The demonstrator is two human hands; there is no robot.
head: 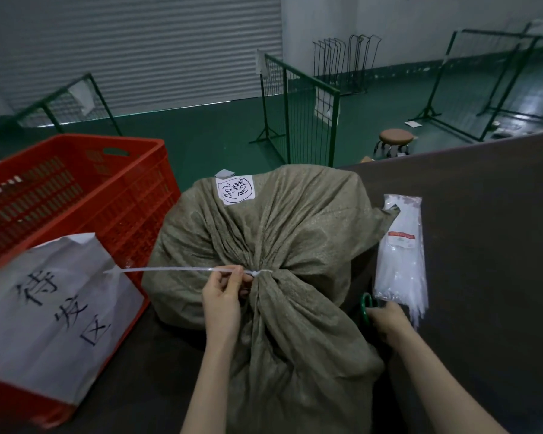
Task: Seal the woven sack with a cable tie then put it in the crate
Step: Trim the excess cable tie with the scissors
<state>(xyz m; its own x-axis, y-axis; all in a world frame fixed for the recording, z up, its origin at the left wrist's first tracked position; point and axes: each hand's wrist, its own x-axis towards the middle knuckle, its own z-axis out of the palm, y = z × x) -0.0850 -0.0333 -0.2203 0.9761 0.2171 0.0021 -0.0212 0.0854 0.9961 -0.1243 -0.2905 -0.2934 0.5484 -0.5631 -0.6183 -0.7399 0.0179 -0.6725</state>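
Observation:
A grey-green woven sack (pixel 282 227) lies on the dark table (pixel 483 214), its neck gathered and cinched by a white cable tie (pixel 176 270). The tie's long tail sticks out to the left. My left hand (pixel 224 296) pinches the tail right beside the cinched neck. My right hand (pixel 387 321) rests at the sack's right side, fingers closed on green-handled scissors (pixel 366 305), which are mostly hidden. The red plastic crate (pixel 113 195) stands at the left, touching the sack, with a white paper sign (pixel 54 308) taped on its front wall.
A clear packet of white cable ties (pixel 400 252) lies on the table right of the sack. Beyond the table are green floor, green wire-mesh partitions (pixel 298 117), a round brown stool (pixel 395 139) and a roller shutter.

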